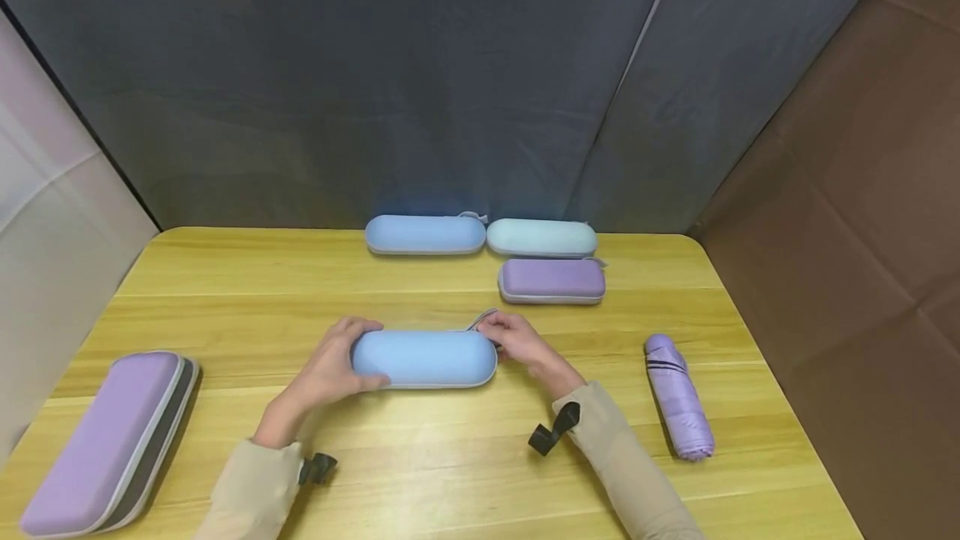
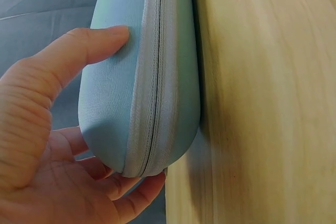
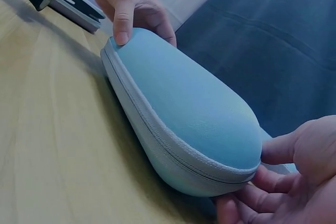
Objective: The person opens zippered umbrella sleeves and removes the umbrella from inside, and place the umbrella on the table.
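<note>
A light blue hard zip case (image 1: 423,358) with rounded ends lies lengthwise on the table in front of me. My left hand (image 1: 337,361) grips its left end, the thumb along the near side and the fingers round the end, as the left wrist view shows. At the right end, my right hand (image 1: 516,338) holds the case with thumb and curled fingers, beside a thin wrist strap (image 1: 480,319). A grey zip (image 3: 157,135) runs round the case and looks closed in the right wrist view.
Behind stand another blue case (image 1: 425,235), a mint case (image 1: 542,237) and a purple case (image 1: 552,281). A large purple zip case (image 1: 108,440) lies at the left, a folded purple umbrella (image 1: 678,398) at the right. A dark curtain (image 1: 375,82) backs the table.
</note>
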`<action>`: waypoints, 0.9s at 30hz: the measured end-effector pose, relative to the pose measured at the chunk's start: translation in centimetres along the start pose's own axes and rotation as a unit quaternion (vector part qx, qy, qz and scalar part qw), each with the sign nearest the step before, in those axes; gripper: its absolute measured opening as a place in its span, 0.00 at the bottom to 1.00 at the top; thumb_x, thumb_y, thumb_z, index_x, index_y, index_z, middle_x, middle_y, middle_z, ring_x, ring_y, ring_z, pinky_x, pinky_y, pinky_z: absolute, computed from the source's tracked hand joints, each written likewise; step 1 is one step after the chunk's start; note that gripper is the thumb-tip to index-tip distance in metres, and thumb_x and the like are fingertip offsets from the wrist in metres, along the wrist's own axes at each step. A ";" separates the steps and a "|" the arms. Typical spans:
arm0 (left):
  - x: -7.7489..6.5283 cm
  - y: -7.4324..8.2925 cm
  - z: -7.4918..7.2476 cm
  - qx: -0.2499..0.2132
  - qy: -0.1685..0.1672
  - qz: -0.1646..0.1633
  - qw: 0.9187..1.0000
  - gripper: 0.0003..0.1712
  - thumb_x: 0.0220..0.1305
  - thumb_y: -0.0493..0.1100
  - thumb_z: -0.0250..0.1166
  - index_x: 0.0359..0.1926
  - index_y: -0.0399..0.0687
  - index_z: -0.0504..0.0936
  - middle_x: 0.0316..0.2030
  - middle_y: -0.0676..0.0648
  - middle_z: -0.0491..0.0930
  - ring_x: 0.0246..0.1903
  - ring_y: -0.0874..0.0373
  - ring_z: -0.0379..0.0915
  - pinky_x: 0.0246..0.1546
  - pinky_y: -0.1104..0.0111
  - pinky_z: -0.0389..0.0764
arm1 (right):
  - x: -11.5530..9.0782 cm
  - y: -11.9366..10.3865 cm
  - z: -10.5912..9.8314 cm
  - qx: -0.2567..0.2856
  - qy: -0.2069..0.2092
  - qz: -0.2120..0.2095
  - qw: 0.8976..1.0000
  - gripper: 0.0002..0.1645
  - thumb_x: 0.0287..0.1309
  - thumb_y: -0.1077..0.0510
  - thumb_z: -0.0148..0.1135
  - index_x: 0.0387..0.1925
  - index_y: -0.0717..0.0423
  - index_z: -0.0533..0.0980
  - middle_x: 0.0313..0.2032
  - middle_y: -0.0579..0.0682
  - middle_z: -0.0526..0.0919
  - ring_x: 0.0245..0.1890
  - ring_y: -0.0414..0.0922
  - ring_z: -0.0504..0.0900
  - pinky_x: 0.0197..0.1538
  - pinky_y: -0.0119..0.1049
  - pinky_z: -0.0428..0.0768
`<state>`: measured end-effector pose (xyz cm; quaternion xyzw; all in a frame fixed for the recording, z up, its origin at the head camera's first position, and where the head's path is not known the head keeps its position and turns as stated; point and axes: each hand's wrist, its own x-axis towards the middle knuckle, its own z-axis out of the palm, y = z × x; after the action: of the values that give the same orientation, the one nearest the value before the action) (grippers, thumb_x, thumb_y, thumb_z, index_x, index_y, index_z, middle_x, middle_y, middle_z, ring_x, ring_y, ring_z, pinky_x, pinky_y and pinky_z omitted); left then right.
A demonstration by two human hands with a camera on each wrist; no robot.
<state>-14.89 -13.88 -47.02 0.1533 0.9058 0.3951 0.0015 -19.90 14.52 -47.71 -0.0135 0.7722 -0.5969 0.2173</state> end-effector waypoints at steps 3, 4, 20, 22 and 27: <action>0.0 0.0 0.0 0.002 0.000 0.002 1.000 0.38 0.38 0.39 0.78 0.54 0.34 0.73 0.52 0.36 0.70 0.51 0.38 0.65 0.50 0.44 0.69 | -0.1 -0.1 0.1 -0.001 0.014 -0.006 1.000 0.14 0.64 0.60 0.53 0.42 0.69 0.75 0.36 0.50 0.77 0.30 0.40 0.70 0.30 0.32 0.73; 0.0 0.0 0.0 0.002 0.000 0.001 1.000 0.38 0.38 0.39 0.78 0.54 0.33 0.73 0.52 0.36 0.70 0.51 0.38 0.65 0.50 0.44 0.69 | -0.1 0.0 0.1 -0.002 0.019 -0.008 1.000 0.13 0.64 0.61 0.53 0.42 0.70 0.75 0.36 0.51 0.77 0.30 0.40 0.70 0.30 0.32 0.72; -0.1 -0.5 0.4 0.016 0.022 0.032 0.999 0.38 0.35 0.42 0.78 0.51 0.34 0.75 0.49 0.38 0.73 0.48 0.40 0.70 0.47 0.45 0.72 | -0.1 1.1 0.3 -0.121 0.107 -0.142 0.977 0.06 0.59 0.62 0.60 0.31 0.62 0.80 0.31 0.53 0.82 0.25 0.38 0.73 0.28 0.29 0.73; -0.1 -0.6 0.5 0.018 0.026 0.038 0.999 0.37 0.35 0.42 0.78 0.50 0.35 0.75 0.49 0.38 0.73 0.47 0.40 0.70 0.46 0.46 0.72 | -0.3 1.1 0.3 -0.148 0.114 -0.170 0.967 0.05 0.59 0.63 0.60 0.30 0.61 0.80 0.30 0.53 0.82 0.26 0.39 0.73 0.29 0.29 0.73; -0.1 -0.7 0.4 0.020 0.027 0.043 0.999 0.38 0.34 0.43 0.78 0.50 0.35 0.75 0.49 0.38 0.74 0.46 0.41 0.71 0.46 0.47 0.73 | -0.6 1.3 -0.1 -0.191 0.124 -0.223 0.948 0.04 0.57 0.65 0.61 0.28 0.61 0.79 0.28 0.53 0.83 0.26 0.41 0.76 0.31 0.29 0.75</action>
<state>-14.97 -14.03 -47.83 0.1810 0.9059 0.3805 -0.0428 -19.09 15.11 -48.75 -0.1524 0.8701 -0.4680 -0.0252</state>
